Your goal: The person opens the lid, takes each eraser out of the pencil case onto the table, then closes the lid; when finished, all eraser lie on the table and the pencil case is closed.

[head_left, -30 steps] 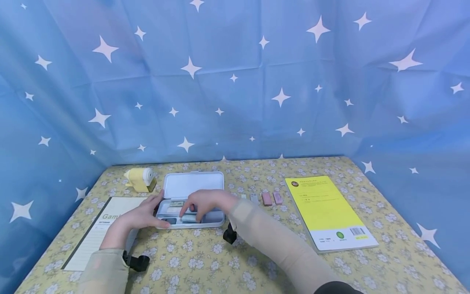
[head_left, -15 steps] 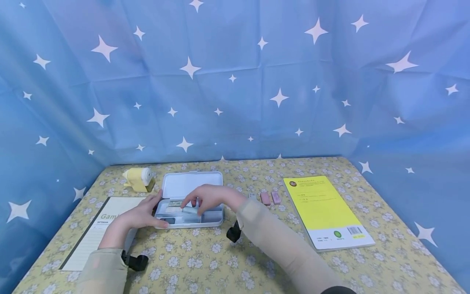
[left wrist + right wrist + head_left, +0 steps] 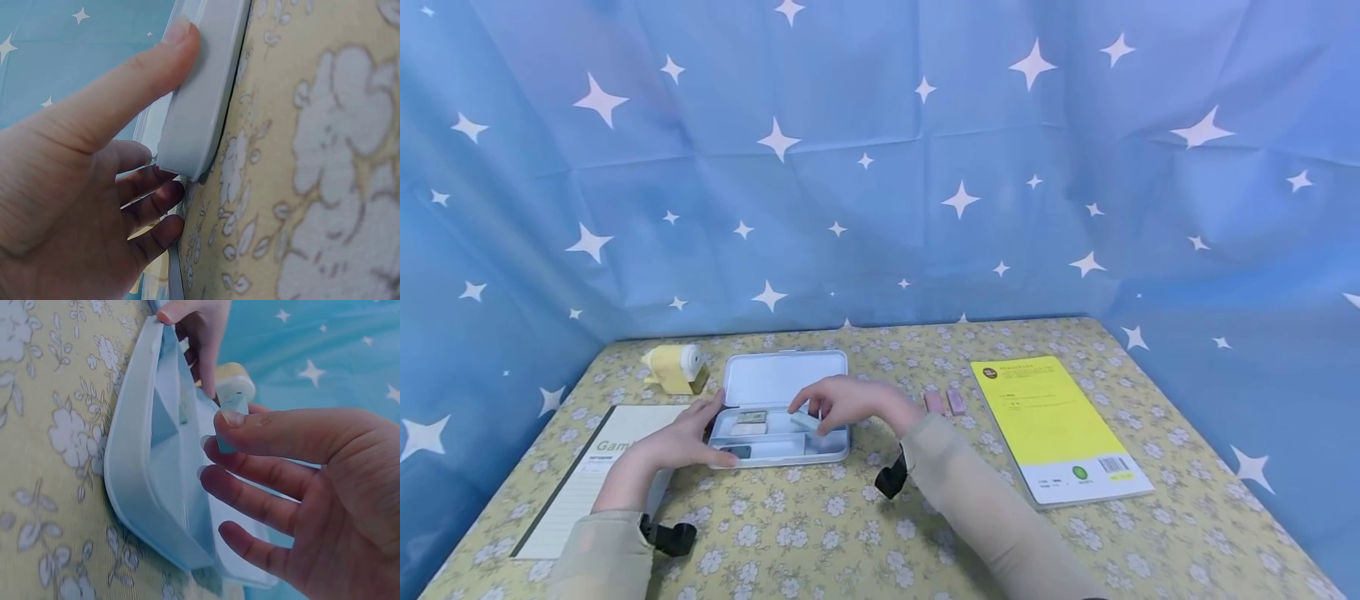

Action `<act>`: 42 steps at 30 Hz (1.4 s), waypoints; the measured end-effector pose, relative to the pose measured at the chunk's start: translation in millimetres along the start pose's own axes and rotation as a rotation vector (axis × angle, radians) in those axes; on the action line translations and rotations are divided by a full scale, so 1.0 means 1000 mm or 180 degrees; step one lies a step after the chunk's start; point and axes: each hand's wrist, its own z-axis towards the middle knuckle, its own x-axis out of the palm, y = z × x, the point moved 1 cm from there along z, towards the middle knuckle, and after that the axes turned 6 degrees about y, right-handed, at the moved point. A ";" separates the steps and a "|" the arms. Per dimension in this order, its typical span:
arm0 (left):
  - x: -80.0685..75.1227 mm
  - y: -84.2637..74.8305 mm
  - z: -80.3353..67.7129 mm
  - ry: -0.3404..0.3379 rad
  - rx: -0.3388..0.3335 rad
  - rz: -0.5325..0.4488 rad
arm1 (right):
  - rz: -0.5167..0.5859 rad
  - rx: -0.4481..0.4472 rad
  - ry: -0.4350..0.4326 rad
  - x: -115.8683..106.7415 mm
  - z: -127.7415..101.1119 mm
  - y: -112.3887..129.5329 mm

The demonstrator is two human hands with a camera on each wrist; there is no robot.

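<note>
A white pencil case (image 3: pixel 786 379) lies on the table with its lid raised at the back. My left hand (image 3: pixel 673 437) grips its left end; the left wrist view has the thumb against the case wall (image 3: pixel 203 100) and the fingers around the corner. Over the case's right half, my right hand (image 3: pixel 853 402) pinches a small light-blue eraser (image 3: pixel 236 400) between thumb and index finger, above the tray. Inside, a small grey-and-white eraser (image 3: pixel 750 417) lies in the rear compartment, and a dark piece (image 3: pixel 739 452) sits at the front left beside my left thumb.
A yellow pencil sharpener (image 3: pixel 674 368) stands back left. The notebook (image 3: pixel 561 500) lies partly under my left forearm. Two pinkish erasers (image 3: pixel 933 402) sit right of the case, then a yellow book (image 3: pixel 1052 417). A starry blue curtain (image 3: pixel 880 208) hangs behind the table.
My right hand has lifted the light-blue eraser out of the front compartment and moved it up and to the right relative to the case. My left hand stays on the case's left end.
</note>
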 end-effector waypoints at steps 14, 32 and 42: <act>-0.001 0.001 0.000 0.0018 0.0053 0.0033 | 0.0292 0.0039 -0.0518 -0.007 -0.050 -0.026; 0.000 0.000 -0.001 0.0009 0.0024 0.0053 | 0.0167 0.0166 -0.0779 0.007 -0.100 -0.047; 0.001 0.000 -0.001 0.0026 0.0028 0.0021 | -0.0004 0.0436 -0.0928 0.017 -0.110 -0.056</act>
